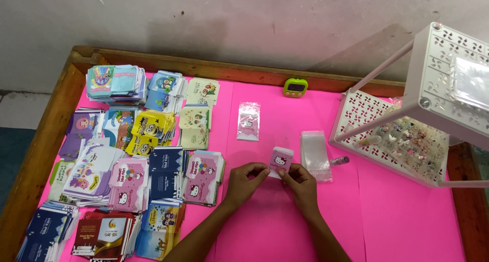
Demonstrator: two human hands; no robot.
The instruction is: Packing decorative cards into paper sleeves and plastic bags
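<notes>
Viewed from above: bench (407, 216) covered in bright pink sheet, bordered by a wooden rim.

Left hand (243, 182) and right hand (300, 184) met near the bench's middle, both raised slightly over the pink surface. Held between them: a small pink card envelope (280, 160) with a white cartoon cat, tilted a little, its lower edge pinched by fingertips (283, 175) of the right hand. Right grip closed on the envelope's lower right corner; left grip closed on its lower left edge, thumb and forefinger nearly touching it from the side.

Just right of the envelope: a stack of clear plastic sleeves (315, 154), lying flat and partly overlapped by the right hand. Beside the stack, further right: a small glue stick (339, 161) on its side. Above the hands, well apart: one filled clear sleeve (248, 121) with a pink card inside, lying flat. Near the far rim: a green digital timer (295, 87).

At left, filling about a third of the bench: many piles of printed envelopes (153, 134) in blue, yellow, cream, purple, maroon and pink, several fanned and overlapping. Nearest pile to the left hand: pink cat envelopes (202, 178), like the one held.

At right: a white perforated plastic rack (443, 53) on slim poles, its lower tray (356, 120) holding small mixed trinkets (415, 139), too small to identify.
</notes>
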